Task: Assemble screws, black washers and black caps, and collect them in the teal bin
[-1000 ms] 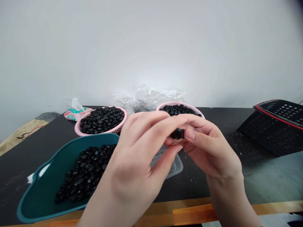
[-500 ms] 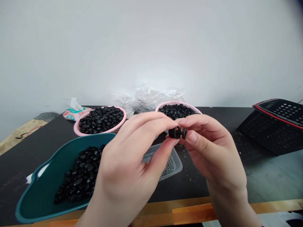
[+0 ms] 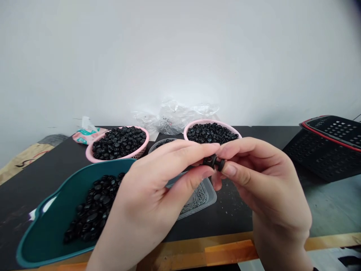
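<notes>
Left grip [image 3: 153,190], right grip [image 3: 270,184] on black piece [image 3: 209,161]

Head view — forward and down, close over the tabletop [image 3: 225,225]

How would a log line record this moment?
left hand: pinching small black cylindrical part | right hand: pinching its disc-shaped end | nearby: teal plastic tub

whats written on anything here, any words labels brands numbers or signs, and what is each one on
No text can be read for certain.
Pink pack: teal and white print, too small and blurred to read.
Tan sack: dark and red strokes, not legible.
Held black piece: no lettering visible.
</notes>
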`<state>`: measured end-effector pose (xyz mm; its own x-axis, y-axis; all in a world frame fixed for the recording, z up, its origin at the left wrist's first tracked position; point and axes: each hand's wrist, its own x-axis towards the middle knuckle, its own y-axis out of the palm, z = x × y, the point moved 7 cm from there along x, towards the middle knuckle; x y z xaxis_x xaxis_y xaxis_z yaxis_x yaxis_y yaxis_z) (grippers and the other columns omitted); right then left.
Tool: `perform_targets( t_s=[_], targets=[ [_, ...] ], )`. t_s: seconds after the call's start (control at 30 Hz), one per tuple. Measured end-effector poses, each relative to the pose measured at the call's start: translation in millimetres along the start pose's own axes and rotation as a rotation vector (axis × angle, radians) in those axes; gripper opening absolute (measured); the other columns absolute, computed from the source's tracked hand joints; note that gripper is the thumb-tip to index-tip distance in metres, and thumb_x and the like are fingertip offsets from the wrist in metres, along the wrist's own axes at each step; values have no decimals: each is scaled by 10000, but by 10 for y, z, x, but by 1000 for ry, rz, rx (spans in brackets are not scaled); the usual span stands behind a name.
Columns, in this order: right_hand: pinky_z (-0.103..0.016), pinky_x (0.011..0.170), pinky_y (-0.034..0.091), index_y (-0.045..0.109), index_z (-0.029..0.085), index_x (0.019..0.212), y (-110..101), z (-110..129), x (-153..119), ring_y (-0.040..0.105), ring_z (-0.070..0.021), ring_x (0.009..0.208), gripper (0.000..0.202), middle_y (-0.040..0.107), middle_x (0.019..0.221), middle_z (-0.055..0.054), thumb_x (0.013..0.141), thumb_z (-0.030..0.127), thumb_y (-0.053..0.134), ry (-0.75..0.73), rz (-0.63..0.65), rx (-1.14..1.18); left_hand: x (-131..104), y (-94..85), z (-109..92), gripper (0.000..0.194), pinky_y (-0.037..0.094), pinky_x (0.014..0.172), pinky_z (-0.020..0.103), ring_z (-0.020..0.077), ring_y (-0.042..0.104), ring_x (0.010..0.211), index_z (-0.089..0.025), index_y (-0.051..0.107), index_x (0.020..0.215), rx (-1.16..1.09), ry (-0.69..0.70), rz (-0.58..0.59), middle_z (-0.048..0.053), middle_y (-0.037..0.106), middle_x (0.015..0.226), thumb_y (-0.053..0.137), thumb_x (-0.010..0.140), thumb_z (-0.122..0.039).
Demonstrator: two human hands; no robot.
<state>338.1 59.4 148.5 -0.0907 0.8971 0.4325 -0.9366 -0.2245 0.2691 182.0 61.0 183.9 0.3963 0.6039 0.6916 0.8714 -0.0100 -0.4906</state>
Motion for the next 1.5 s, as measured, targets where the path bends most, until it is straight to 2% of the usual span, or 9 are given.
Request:
perform_targets(
  t_s=[0.27, 0.53, 0.63, 0.77, 0.97, 1.03, 1.13, 1.2, 1.5],
  targets=[
    [-147, 673, 642, 810, 277, 947, -54, 72, -8, 760, -97, 711, 202, 777, 802, 37, 871, 90, 795, -5, 2, -125, -8, 51, -52, 240, 545, 893, 69, 40, 668, 988, -365, 650, 1207, 52, 36, 49, -112, 716, 1097, 596, 1037, -204],
    [-72, 662, 599, 770, 246, 861, -61, 169, 43, 720, -58, 700, 194, 743, 795, 60, 794, 90, 863, -55, -25, -280, 4, 119, -58, 240, 564, 959, 104, 77, 692, 1053, -276, 687, 1180, 103, 41, 96, -48, 737, 1179, 572, 1019, -140],
    [-66, 650, 581, 738, 254, 903, -66, 204, 34, 680, -56, 720, 207, 702, 820, 61, 810, 114, 858, -89, -40, -383, -9, 166, -38, 278, 537, 1032, 115, 84, 695, 1101, -266, 674, 1266, 133, 22, 99, -41, 735, 1266, 555, 1033, -171],
    [-109, 719, 597, 689, 283, 1039, -58, 186, 14, 679, -93, 881, 210, 682, 989, 25, 900, 158, 783, -159, -65, -511, -34, 167, -15, 356, 501, 1120, 158, 106, 688, 1173, -285, 628, 1368, 135, -16, 74, -39, 715, 1335, 560, 1030, -196],
    [-213, 794, 639, 635, 335, 1194, -22, 131, -5, 689, -166, 1016, 340, 665, 1099, -14, 919, 174, 754, -217, -90, -561, -32, 123, 38, 347, 598, 944, 120, 117, 737, 1072, -292, 681, 1290, -46, -121, 69, -46, 754, 1253, 671, 951, -219],
    [-255, 862, 643, 627, 345, 1271, 20, 135, -19, 689, -183, 1082, 373, 666, 1236, -23, 957, 153, 690, -230, -50, -649, -20, 135, 62, 360, 607, 950, 144, 125, 737, 1066, -319, 676, 1305, -67, -136, 64, -60, 754, 1255, 707, 949, -271],
    [-290, 1011, 595, 592, 324, 1403, 102, 145, -61, 696, -178, 1139, 443, 660, 1399, -14, 1011, 118, 571, -266, 44, -840, -3, 179, 101, 238, 618, 824, 116, 99, 737, 967, -348, 710, 1205, -62, -152, 87, -92, 774, 1151, 692, 974, -295],
    [-285, 1041, 572, 569, 312, 1452, 125, 148, -95, 713, -169, 1109, 468, 700, 1366, -7, 1028, 119, 533, -284, 69, -927, 2, 190, 122, 188, 610, 752, 106, 91, 732, 919, -361, 725, 1149, -59, -164, 94, -105, 779, 1085, 680, 983, -286],
    [-167, 947, 574, 626, 271, 1377, 162, 170, -168, 730, -110, 933, 367, 767, 1175, 19, 1028, 171, 573, -324, 59, -1024, -8, 134, 64, 190, 602, 785, 88, 80, 735, 878, -321, 733, 1086, -127, -166, 76, -106, 787, 1030, 743, 925, -221]
  ],
)
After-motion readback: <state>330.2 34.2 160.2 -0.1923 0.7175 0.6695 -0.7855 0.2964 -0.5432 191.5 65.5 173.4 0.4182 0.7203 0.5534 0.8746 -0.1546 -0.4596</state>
